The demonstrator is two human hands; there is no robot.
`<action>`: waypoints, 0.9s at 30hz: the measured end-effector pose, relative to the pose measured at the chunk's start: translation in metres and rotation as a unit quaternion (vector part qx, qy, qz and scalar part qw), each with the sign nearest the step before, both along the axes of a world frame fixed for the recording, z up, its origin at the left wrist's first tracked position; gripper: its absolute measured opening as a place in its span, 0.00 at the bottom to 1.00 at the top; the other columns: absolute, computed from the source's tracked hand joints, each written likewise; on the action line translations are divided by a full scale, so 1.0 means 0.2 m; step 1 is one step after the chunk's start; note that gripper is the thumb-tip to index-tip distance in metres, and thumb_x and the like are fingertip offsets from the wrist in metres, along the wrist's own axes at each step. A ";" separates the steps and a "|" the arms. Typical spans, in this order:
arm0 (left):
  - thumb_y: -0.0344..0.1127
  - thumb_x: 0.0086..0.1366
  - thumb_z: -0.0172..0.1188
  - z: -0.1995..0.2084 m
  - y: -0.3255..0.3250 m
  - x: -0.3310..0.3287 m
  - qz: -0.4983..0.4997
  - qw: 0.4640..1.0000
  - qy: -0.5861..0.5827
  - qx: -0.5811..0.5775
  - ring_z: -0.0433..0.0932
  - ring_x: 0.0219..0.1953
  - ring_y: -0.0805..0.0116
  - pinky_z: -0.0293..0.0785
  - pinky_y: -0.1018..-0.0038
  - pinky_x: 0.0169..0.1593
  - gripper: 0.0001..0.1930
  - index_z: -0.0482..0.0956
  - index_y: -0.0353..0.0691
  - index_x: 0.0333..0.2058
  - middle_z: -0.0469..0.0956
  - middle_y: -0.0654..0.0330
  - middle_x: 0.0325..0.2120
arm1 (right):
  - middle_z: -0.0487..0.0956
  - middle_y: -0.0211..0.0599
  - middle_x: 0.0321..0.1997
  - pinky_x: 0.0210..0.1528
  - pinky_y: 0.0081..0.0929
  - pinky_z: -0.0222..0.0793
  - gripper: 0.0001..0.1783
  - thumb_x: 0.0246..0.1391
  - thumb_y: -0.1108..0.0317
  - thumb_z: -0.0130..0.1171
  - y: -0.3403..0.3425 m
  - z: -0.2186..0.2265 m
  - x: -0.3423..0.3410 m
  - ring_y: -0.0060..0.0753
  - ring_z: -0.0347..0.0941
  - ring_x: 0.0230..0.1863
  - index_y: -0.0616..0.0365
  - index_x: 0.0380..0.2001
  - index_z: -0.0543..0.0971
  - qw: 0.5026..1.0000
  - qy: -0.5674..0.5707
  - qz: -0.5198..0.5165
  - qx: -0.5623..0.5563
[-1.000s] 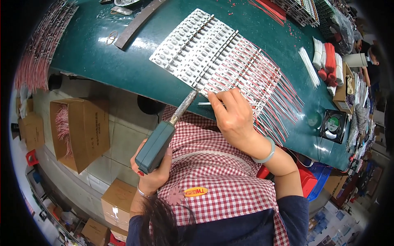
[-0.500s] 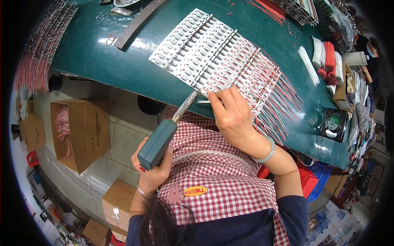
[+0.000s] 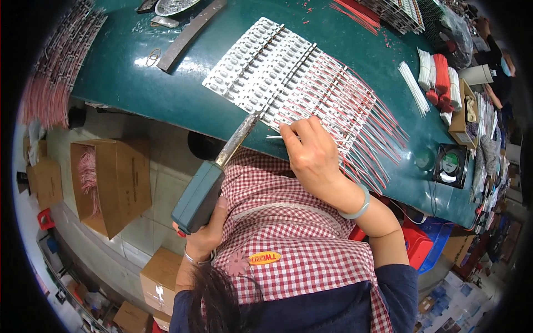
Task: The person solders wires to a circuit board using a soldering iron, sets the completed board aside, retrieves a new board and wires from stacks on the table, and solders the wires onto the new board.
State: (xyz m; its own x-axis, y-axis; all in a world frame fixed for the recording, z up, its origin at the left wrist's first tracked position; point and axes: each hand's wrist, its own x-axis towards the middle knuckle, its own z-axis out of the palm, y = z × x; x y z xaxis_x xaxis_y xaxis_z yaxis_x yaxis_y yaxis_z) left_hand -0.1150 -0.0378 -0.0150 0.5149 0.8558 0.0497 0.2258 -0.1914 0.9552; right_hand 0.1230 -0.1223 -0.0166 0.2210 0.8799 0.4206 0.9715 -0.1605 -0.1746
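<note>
My left hand [image 3: 210, 228] is wrapped round the handle of a green soldering gun [image 3: 198, 197]. The gun's long, stained metal barrel slants up to the near edge of a white panel of small circuit boards [image 3: 250, 64]. Just right of that tip, my right hand [image 3: 313, 152] pinches a thin white wire [image 3: 273, 137], whose end sticks out left of the fingers. Whether the tip touches a solder pad is too small to tell. Red and white wires [image 3: 383, 147] fan out from the panel's right part, beyond my right hand.
The panel lies on a green table [image 3: 139, 89]. A grey bar [image 3: 191, 36] and a metal dish [image 3: 175, 6] are at the back left. Wire bundles [image 3: 442, 75] and a small black fan [image 3: 450, 165] stand right. Wired boards [image 3: 64, 61] overhang the left end; a cardboard box [image 3: 127, 183] stands below.
The soldering gun has shifted left in my left hand, and its tip has moved slightly up and left along the panel's edge. My right hand has stayed nearly in place, still pinching.
</note>
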 end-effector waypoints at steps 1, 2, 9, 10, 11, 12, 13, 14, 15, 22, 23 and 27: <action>0.23 0.55 0.67 -0.02 0.01 -0.02 -0.010 1.000 -0.007 0.004 0.79 0.30 0.72 0.75 0.77 0.34 0.14 0.80 0.31 0.41 0.81 0.58 0.34 | 0.69 0.37 0.28 0.31 0.28 0.68 0.15 0.41 0.75 0.56 0.00 0.00 0.00 0.36 0.67 0.33 0.68 0.35 0.79 1.000 0.010 -0.001 0.007; 0.21 0.57 0.65 -0.04 0.02 -0.03 -0.021 1.000 -0.015 0.008 0.76 0.29 0.74 0.73 0.78 0.32 0.17 0.78 0.30 0.46 0.79 0.58 0.35 | 0.69 0.37 0.28 0.31 0.28 0.68 0.14 0.41 0.75 0.56 0.00 0.01 -0.01 0.36 0.67 0.33 0.68 0.35 0.79 1.000 0.019 -0.002 0.015; 0.20 0.57 0.63 0.04 0.12 0.08 0.036 0.997 -0.073 -0.008 0.73 0.24 0.77 0.71 0.80 0.27 0.16 0.76 0.29 0.46 0.79 0.57 0.35 | 0.75 0.36 0.32 0.35 0.31 0.71 0.13 0.43 0.78 0.61 -0.06 0.17 0.07 0.38 0.71 0.35 0.62 0.36 0.81 0.987 0.138 -0.007 0.078; 0.19 0.58 0.62 0.03 0.14 0.08 0.033 0.997 -0.066 0.024 0.73 0.24 0.77 0.70 0.80 0.27 0.16 0.76 0.29 0.46 0.79 0.56 0.36 | 0.76 0.37 0.31 0.35 0.34 0.72 0.11 0.47 0.78 0.62 -0.06 0.23 0.11 0.40 0.74 0.33 0.60 0.37 0.81 0.982 0.172 -0.020 0.082; 0.19 0.58 0.62 0.05 0.14 0.09 0.030 0.997 -0.072 0.028 0.73 0.24 0.77 0.70 0.80 0.27 0.16 0.76 0.29 0.46 0.79 0.56 0.36 | 0.76 0.37 0.31 0.35 0.34 0.72 0.11 0.47 0.78 0.62 -0.08 0.25 0.15 0.40 0.74 0.33 0.60 0.37 0.81 0.982 0.166 -0.021 0.087; 0.19 0.58 0.62 0.10 0.14 0.13 0.061 0.994 -0.089 0.004 0.73 0.24 0.77 0.70 0.80 0.26 0.16 0.76 0.29 0.46 0.79 0.56 0.36 | 0.76 0.38 0.30 0.35 0.35 0.72 0.11 0.48 0.78 0.62 -0.09 0.27 0.20 0.41 0.74 0.33 0.60 0.37 0.82 0.978 0.189 -0.034 0.084; 0.18 0.58 0.61 0.12 0.14 0.15 0.091 0.990 -0.106 -0.022 0.73 0.24 0.77 0.70 0.80 0.26 0.16 0.76 0.28 0.46 0.79 0.56 0.36 | 0.76 0.39 0.30 0.34 0.37 0.72 0.10 0.48 0.78 0.61 -0.11 0.29 0.25 0.42 0.75 0.32 0.60 0.36 0.82 0.973 0.212 -0.046 0.081; 0.21 0.58 0.64 0.12 0.14 0.12 0.105 0.988 -0.101 -0.044 0.74 0.28 0.78 0.70 0.81 0.28 0.17 0.78 0.27 0.47 0.80 0.58 0.39 | 0.77 0.42 0.30 0.34 0.39 0.72 0.08 0.49 0.78 0.61 -0.11 0.29 0.33 0.45 0.76 0.33 0.59 0.34 0.83 0.971 0.209 -0.063 0.094; 0.21 0.58 0.64 0.12 0.15 0.10 0.097 0.988 -0.107 -0.045 0.74 0.28 0.78 0.70 0.81 0.28 0.17 0.78 0.27 0.47 0.80 0.58 0.39 | 0.77 0.42 0.30 0.34 0.39 0.72 0.08 0.49 0.78 0.61 -0.12 0.30 0.43 0.45 0.76 0.33 0.59 0.34 0.83 0.972 0.202 -0.070 0.097; 0.22 0.61 0.62 0.29 0.38 0.05 0.215 0.968 -0.115 0.059 0.67 0.22 0.81 0.63 0.83 0.26 0.11 0.78 0.31 0.43 0.80 0.60 0.37 | 0.78 0.41 0.34 0.42 0.39 0.71 0.10 0.48 0.74 0.64 -0.36 0.01 1.16 0.45 0.75 0.39 0.57 0.36 0.84 0.950 0.052 -0.303 0.048; 0.23 0.61 0.62 0.33 0.47 0.00 0.227 0.964 -0.102 0.098 0.68 0.23 0.81 0.63 0.82 0.26 0.09 0.79 0.31 0.42 0.80 0.61 0.34 | 0.78 0.41 0.34 0.42 0.39 0.71 0.10 0.48 0.74 0.64 -0.37 0.00 1.18 0.45 0.75 0.39 0.57 0.36 0.84 0.948 0.052 -0.310 0.053; 0.29 0.59 0.69 0.71 0.69 -0.21 0.334 0.885 -0.011 0.325 0.80 0.35 0.75 0.75 0.79 0.36 0.15 0.82 0.30 0.43 0.83 0.58 0.39 | 0.78 0.35 0.44 0.49 0.37 0.68 0.21 0.42 0.75 0.67 -0.35 0.02 1.12 0.42 0.70 0.50 0.54 0.44 0.81 0.949 -0.046 -0.306 0.061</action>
State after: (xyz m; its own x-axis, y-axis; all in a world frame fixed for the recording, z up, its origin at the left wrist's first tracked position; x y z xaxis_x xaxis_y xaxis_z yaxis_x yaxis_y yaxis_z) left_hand -0.1565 0.1004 0.1276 -0.1013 0.7557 0.6470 0.4789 -0.5330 0.6976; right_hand 0.3472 -0.1927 -0.0122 0.6323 0.5417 0.5539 0.7149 -0.6835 -0.1475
